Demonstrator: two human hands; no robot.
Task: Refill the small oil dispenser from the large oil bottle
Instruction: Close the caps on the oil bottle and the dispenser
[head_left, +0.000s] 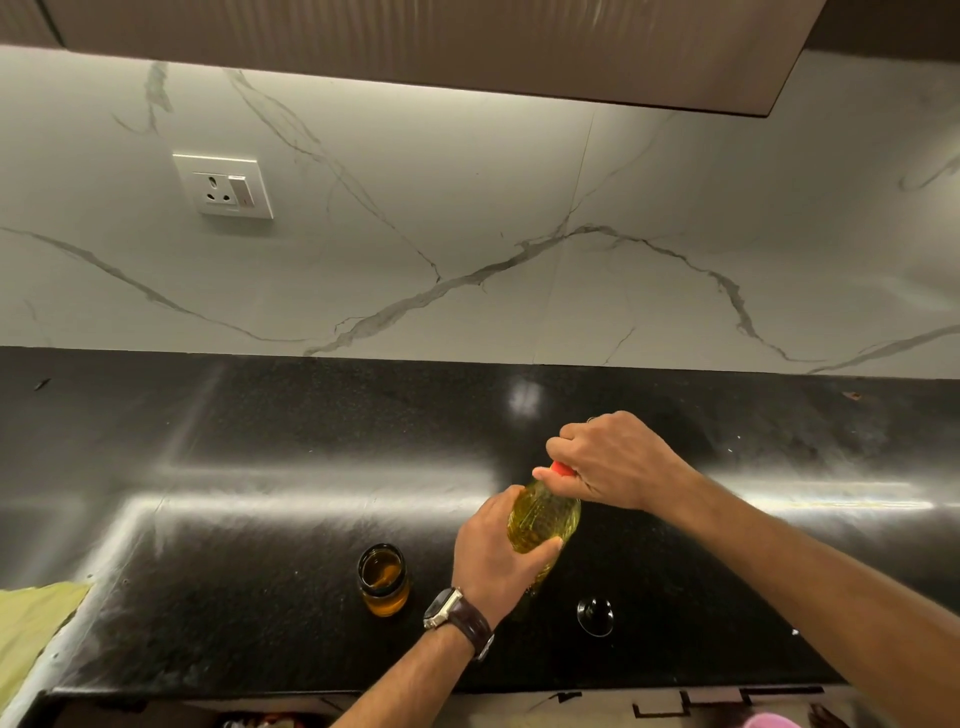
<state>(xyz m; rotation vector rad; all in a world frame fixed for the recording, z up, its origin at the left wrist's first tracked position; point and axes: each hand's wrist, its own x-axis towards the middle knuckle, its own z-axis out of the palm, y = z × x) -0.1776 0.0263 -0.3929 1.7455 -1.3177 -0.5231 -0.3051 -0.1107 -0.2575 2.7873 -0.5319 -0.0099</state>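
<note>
The large oil bottle (543, 517), clear plastic full of yellow oil, stands on the black counter (260, 519). My left hand (493, 551) grips its body from the left. My right hand (608, 462) is curled over its red cap (562, 469), fingers pinching it. The small oil dispenser (383, 579), a dark glass jar with its mouth uncovered and a little amber oil inside, stands on the counter just left of my left wrist. A black round lid (595, 616) lies on the counter to the right of my left wrist.
A marble backsplash with a wall socket (224, 185) rises behind the counter. A green cloth (31, 629) lies at the counter's left front corner. An upper cabinet (415, 41) hangs overhead. The counter's front edge runs below my forearms.
</note>
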